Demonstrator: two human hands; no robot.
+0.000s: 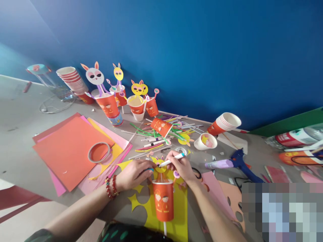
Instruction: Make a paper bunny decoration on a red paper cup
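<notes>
My right hand [182, 165] is closed round a white marker [171, 160] with a teal end, its tip at the yellow rabbit face [160, 167]. This face stands over the rim of a red paper cup [163, 201], which lies on yellow cut-out paper [180, 215] with a white straw at its base. My left hand [137, 173] rests at the left side of the face, fingers pressed together round a small blue piece, perhaps the marker's cap [150, 169]. Purple round paws stick out beside the cup.
Finished animal cups [107, 104] and a cup stack [72, 80] stand by the blue wall. Orange sheets [63, 151] with a tape roll [99, 152] lie left, pipe cleaners [136, 127] behind. A blue glue gun [246, 166] and bottles [292, 138] are at right.
</notes>
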